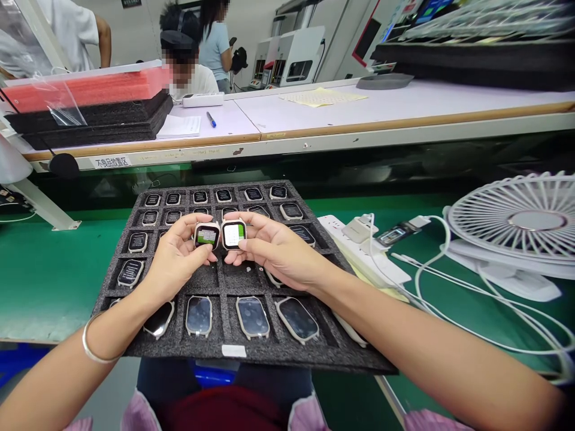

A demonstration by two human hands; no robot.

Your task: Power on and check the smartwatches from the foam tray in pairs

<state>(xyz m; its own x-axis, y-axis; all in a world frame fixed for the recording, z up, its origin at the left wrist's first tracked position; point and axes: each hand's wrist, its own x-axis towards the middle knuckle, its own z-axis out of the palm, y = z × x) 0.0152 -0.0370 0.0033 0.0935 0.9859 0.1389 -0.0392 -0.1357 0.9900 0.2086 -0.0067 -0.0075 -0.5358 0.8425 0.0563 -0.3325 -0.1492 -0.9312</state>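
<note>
My left hand grips a smartwatch case without a strap, its lit screen showing green and white. Close beside it, my right hand holds a second smartwatch case with a white and green screen, my thumb at its lower edge. Both are above a black foam tray divided into compartments. Several more watch cases lie in it, face up. Those in the far rows show lines of text; the nearest row, such as one watch case, has dark screens. My hands hide some middle compartments.
To the right are a white fan, a power strip and loose white cables. A raised shelf runs behind the tray, bearing black and pink foam at left. A person sits beyond it; others stand farther back.
</note>
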